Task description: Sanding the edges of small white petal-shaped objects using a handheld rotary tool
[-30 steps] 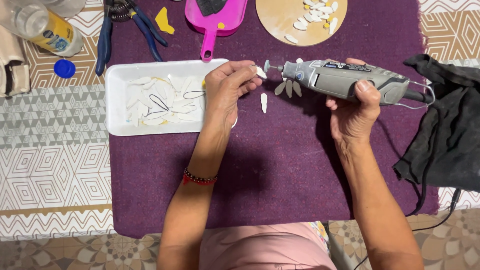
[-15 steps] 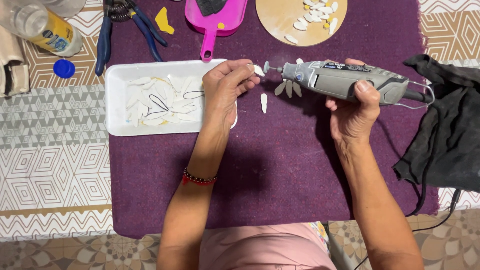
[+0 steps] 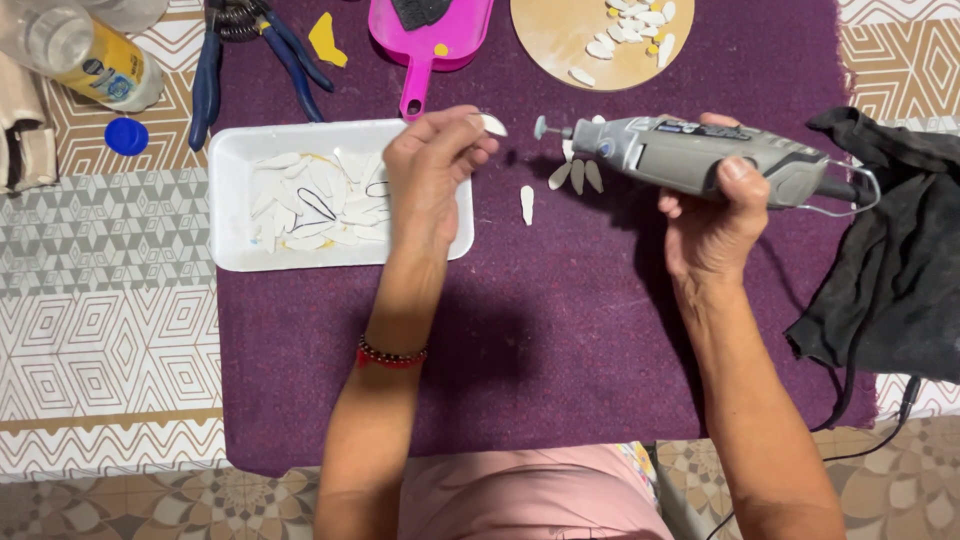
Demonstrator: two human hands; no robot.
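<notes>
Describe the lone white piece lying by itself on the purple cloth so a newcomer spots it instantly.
Start at the purple cloth covering the table's middle, then look between the white foam tray and the grey rotary tool. The lone white piece lies upright there, alone, left of a fanned cluster of three petals under the tool's tip.

arms bare | red/black bead bracelet (image 3: 391, 355) L wrist | pink top (image 3: 530, 497)

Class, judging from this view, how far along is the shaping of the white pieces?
Done: small white pieces lie on the round wooden board. In hand: the left hand pinches one white piece near the grey rotary tool in the right hand. Left: many pieces in the white foam tray.
</notes>
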